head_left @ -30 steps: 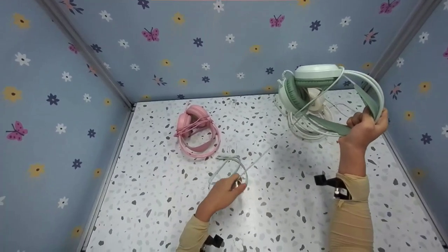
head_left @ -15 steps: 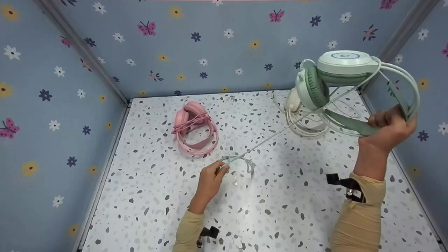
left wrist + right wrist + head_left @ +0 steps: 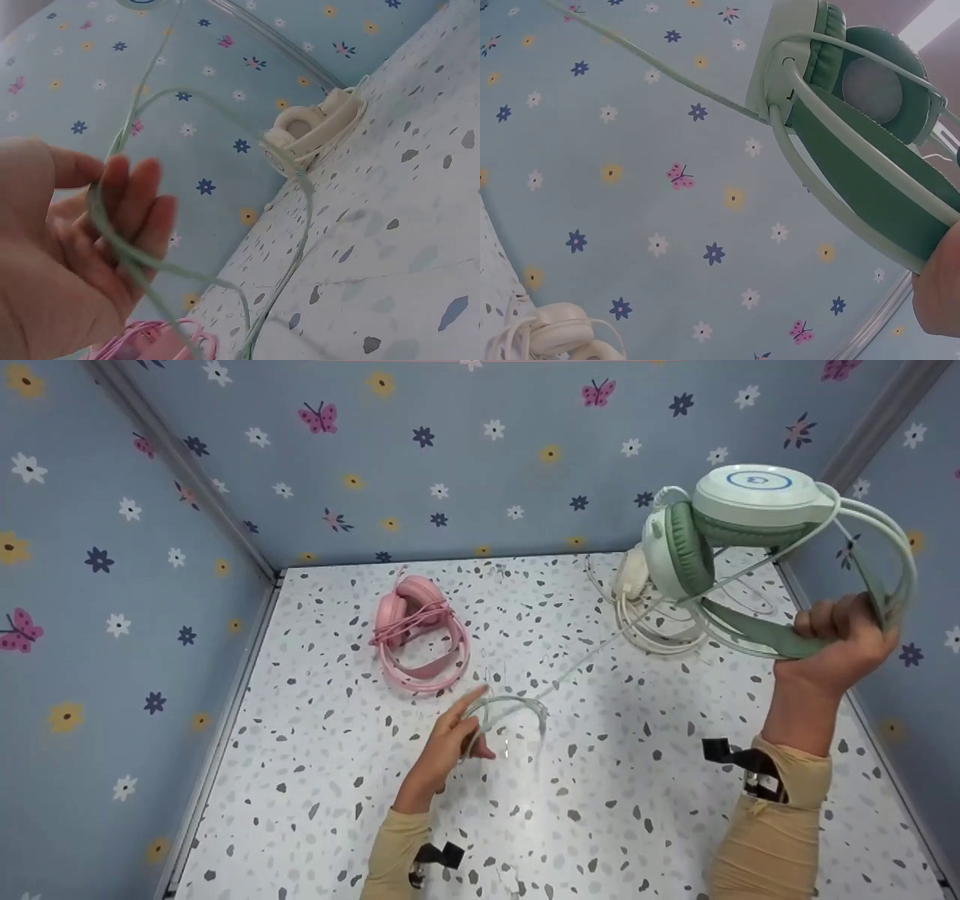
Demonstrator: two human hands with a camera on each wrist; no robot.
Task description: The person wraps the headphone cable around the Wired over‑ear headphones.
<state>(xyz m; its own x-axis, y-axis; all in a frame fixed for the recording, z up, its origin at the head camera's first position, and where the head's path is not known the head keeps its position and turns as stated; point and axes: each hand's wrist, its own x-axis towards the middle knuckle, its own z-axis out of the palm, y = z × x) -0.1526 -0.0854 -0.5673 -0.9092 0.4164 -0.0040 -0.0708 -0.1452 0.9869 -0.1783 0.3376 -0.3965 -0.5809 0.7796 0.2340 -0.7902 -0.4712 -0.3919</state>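
Observation:
My right hand [image 3: 840,641] grips the headband of pale green headphones [image 3: 754,495], raised above the table at the right. Their darker green ear pads face each other. From them a thin green cable [image 3: 577,661] runs down left to my left hand [image 3: 442,742], low over the middle of the table. In the left wrist view the cable [image 3: 120,142] passes between the thumb and fingers, which hold it loosely. Loops of it hang beyond the fingers. In the right wrist view the headband [image 3: 870,161] runs into the right hand [image 3: 939,285], mostly cut off by the frame edge.
Pink headphones [image 3: 424,634], wrapped in their own cable, lie at the back left of the speckled table [image 3: 600,825]. White headphones [image 3: 631,574] with a coiled cord lie at the back right, partly behind the green ones. Flower-patterned walls [image 3: 465,457] enclose three sides.
My right hand has carried the green headphones up and to the right. The cable has stretched out between the hands. My left hand moved left, and its index finger has now straightened.

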